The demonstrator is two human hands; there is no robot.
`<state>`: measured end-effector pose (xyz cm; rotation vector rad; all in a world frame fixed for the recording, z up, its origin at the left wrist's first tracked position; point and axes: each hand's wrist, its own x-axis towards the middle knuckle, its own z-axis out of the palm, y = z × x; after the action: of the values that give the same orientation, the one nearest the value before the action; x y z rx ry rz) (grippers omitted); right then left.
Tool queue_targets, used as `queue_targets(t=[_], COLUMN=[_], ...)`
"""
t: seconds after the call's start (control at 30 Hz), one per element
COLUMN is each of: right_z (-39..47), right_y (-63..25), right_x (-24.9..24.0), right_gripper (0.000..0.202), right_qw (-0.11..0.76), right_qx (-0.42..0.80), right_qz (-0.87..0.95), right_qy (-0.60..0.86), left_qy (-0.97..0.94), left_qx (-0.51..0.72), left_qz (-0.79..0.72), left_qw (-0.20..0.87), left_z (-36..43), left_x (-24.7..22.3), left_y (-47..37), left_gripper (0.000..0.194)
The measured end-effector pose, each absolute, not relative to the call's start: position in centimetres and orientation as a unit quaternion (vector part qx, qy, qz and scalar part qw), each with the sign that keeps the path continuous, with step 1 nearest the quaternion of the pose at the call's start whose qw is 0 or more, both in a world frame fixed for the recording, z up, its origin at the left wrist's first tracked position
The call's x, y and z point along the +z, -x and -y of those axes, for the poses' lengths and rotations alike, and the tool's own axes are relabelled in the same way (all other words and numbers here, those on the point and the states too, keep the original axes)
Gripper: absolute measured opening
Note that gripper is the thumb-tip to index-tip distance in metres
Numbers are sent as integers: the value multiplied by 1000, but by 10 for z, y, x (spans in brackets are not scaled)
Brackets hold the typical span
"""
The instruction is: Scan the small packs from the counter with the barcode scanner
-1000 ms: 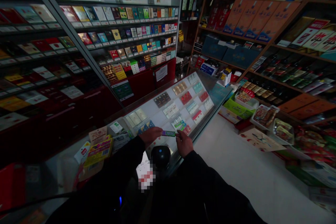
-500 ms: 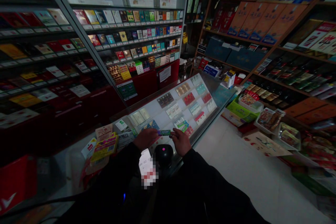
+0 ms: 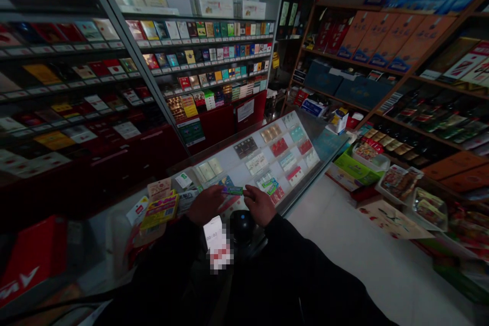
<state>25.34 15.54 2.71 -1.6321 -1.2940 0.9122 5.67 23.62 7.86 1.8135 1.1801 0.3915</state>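
A slim green pack of chewing gum (image 3: 234, 191) is held level between my two hands, above the glass counter. My left hand (image 3: 207, 204) closes its fingertips on the pack's left end, where a bit of purple shows. At the right end, my right hand (image 3: 260, 206) pinches it between thumb and fingers. More green packs (image 3: 269, 184) of the same look lie on the countertop just beyond my right hand. Below the hands stands a round black device (image 3: 243, 225), with a lit white phone-like screen (image 3: 216, 239) to its left, partly blurred out.
The glass display counter (image 3: 252, 135) shows rows of cigarette packs. Yellow and pink packets (image 3: 159, 209) lie left of my left arm. A shelf of cigarettes (image 3: 206, 53) lines the back. Snack tubs (image 3: 431, 209) and a green box (image 3: 355, 168) stand at right.
The whole view has shifted slightly, scenery moving right and down. Both hands keep hold of the gum pack in nearly the same pose. The light on the black device turned from pink to blue.
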Motion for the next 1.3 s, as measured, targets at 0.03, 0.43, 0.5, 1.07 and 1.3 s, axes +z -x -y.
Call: queue_targets(t=[0.03, 0.43, 0.5, 1.07, 1.3], right_z=[-159, -184, -185, -187, -194], right_y=[-248, -172, -163, -179, -239], right_x=[32, 62, 64, 56, 34], right_gripper=[50, 22, 18, 29, 37], right_qw=[412, 337, 319, 362, 376], right_qx=[370, 359, 359, 374, 350], right_qz=[525, 668, 680, 639, 580], right_qy=[646, 558, 553, 567, 633], left_qy=[-730, -723, -719, -738, -715], left_qx=[162, 179, 181, 191, 191], left_qz=[-487, -591, -600, -548, -525], left_qw=[451, 310, 301, 344, 421], left_z=[-236, -239, -242, -239, -245], left_x=[81, 106, 100, 91, 77], left_y=[-52, 16, 26, -1, -29], left_gripper=[43, 48, 52, 46, 48])
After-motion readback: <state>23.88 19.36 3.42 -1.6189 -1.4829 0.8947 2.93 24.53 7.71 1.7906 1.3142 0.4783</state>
